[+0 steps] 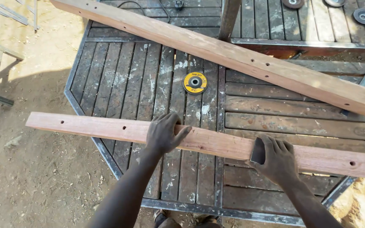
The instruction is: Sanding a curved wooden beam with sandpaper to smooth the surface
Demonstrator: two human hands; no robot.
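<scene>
left hand [163,134] clamped over the near plank [216,143] lying across the slatted table [119,80], right hand [277,158] pressing a dark sanding pad [258,150] midway along it — wood beyond both hands looks untouched.

My right hand [277,160] covers most of the dark pad [258,151] I press on the near plank [106,128], so I cannot tell its full shape. The near plank runs off the right edge. The far plank [233,57] is cut off at the right edge too. The grey discs [364,16] at the top are partly cropped. My shoes [165,218] under the desk [119,80] barely show. The print on the yellow disc [195,82] is too small to read.
</scene>
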